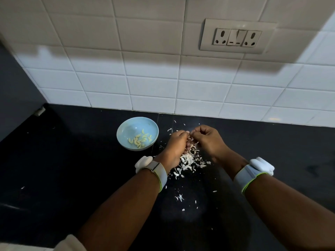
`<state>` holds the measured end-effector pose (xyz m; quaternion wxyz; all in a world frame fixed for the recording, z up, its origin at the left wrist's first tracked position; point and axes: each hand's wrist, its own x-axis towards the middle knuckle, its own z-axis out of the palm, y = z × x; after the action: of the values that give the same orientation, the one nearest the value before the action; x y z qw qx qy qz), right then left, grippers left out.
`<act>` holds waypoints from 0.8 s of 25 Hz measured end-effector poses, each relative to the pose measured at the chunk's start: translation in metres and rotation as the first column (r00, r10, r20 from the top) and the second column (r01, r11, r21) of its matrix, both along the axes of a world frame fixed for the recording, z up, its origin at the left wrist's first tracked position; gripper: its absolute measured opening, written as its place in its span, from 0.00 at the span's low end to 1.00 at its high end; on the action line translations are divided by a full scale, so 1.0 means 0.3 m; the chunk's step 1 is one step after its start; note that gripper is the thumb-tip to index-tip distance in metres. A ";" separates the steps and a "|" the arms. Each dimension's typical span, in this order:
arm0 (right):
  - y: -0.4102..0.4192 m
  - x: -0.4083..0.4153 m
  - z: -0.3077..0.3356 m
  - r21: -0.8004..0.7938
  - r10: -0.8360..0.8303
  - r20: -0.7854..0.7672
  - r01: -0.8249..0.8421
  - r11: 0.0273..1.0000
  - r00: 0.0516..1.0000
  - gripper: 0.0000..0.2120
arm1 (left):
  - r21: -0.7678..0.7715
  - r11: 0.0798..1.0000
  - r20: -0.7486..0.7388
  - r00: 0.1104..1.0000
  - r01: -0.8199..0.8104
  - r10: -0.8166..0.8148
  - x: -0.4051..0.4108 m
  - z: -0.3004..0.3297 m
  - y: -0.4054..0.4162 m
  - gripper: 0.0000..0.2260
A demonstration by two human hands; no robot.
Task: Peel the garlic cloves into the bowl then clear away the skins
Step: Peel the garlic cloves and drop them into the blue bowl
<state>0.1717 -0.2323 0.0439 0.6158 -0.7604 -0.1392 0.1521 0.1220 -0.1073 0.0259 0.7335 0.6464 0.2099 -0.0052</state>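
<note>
A pale blue bowl [126,127] stands on the black counter and holds several peeled garlic cloves [139,139]. Just right of it, my left hand [175,147] and my right hand [208,140] meet fingertip to fingertip above a heap of white garlic skins [188,159]. Both hands have curled fingers that pinch a small garlic clove [190,137] between them; most of it is hidden by the fingers. Strips of skin hang from it. Loose flakes [179,197] lie scattered nearer to me.
The black counter [72,169] runs back to a white tiled wall [154,87]. A socket and switch plate [237,37] is set in the wall at upper right. White bands sit on both wrists.
</note>
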 end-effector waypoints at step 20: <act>-0.026 0.050 -0.028 -0.448 -0.080 0.182 0.155 0.881 0.980 0.05 | -0.189 0.965 -0.099 0.982 -0.179 0.163 0.005 -0.013 0.046 0.14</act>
<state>0.1866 -0.2402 0.0356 0.4133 -0.9012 -0.1011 0.0825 0.1236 -0.0934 0.0219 0.7824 0.5492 0.2935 0.0106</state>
